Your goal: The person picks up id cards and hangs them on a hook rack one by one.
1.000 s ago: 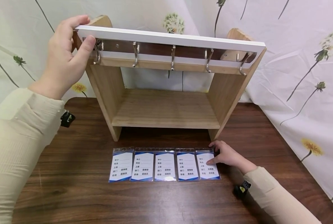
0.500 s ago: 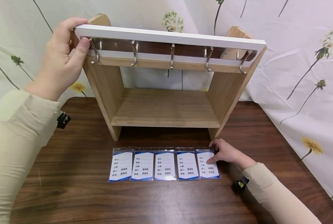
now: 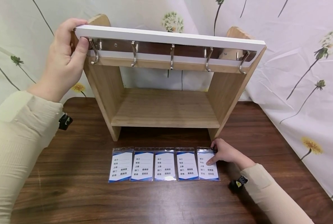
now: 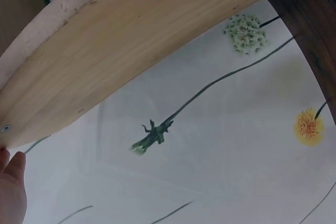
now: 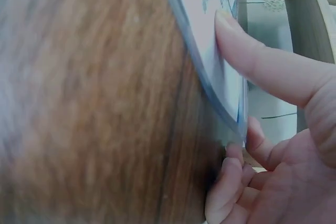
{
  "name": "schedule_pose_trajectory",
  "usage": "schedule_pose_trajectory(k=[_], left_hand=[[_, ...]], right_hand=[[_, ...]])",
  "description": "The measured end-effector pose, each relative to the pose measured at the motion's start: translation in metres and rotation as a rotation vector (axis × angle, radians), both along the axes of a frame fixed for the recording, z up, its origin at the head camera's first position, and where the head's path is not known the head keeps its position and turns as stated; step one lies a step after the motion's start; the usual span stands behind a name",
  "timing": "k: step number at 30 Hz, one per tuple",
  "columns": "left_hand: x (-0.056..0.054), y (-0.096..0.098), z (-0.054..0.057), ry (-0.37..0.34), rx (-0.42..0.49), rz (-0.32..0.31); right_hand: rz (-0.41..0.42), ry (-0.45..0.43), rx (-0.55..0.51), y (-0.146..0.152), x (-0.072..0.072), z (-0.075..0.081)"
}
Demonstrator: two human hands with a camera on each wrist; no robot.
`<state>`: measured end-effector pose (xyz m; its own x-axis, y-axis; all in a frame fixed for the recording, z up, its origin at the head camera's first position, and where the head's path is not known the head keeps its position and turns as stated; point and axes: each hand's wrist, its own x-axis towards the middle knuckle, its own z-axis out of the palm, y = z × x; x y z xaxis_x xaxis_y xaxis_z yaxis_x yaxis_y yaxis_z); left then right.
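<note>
My left hand (image 3: 64,60) grips the left end of a white board with a metal hook rail (image 3: 152,48) on a wooden rack (image 3: 166,107). Its thumb lies on the front near the leftmost hook, its fingers over the top and behind. In the left wrist view, fingertips (image 4: 11,169) show below the rack's wooden side panel (image 4: 136,40). My right hand (image 3: 228,154) pinches the rightmost badge holder (image 3: 208,173) of a row, thumb across its printed face and fingers at its right edge. In the right wrist view, the badge's clear edge (image 5: 210,90) stands between thumb and fingers.
Several matching badge holders (image 3: 165,166) lie side by side on the dark wood table (image 3: 155,202), left of the held one and in front of the rack. Several metal hooks (image 3: 172,57) hang above. A flower-print cloth (image 3: 301,77) covers the back and right side.
The rightmost badge has shifted slightly to the right and sits straighter, with my right hand moving along with it. My left hand keeps its grip on the rack.
</note>
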<state>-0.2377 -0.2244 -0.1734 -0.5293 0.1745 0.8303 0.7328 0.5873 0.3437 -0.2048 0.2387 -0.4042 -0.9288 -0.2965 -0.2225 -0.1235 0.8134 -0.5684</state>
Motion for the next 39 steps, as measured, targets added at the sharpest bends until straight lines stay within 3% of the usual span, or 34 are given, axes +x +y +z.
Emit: schedule_pose_trajectory(k=[9, 20, 27, 34, 39], left_hand=[[0.001, 0.001, -0.001, 0.004, -0.005, 0.031], [0.0, 0.003, -0.003, -0.026, 0.031, 0.027], [-0.001, 0.004, -0.003, -0.046, 0.063, 0.038], [0.0, 0.005, -0.003, -0.023, 0.052, 0.04], [0.0, 0.005, -0.003, -0.021, 0.055, 0.036]], right_hand=[[-0.085, 0.004, -0.145, 0.005, 0.008, -0.003], [-0.215, -0.106, -0.558, 0.006, 0.015, 0.003], [-0.283, -0.016, -0.594, 0.005, 0.018, 0.012], [-0.277, 0.006, -0.668, 0.003, 0.021, 0.023], [-0.27, 0.095, -0.644, 0.0, 0.022, 0.031]])
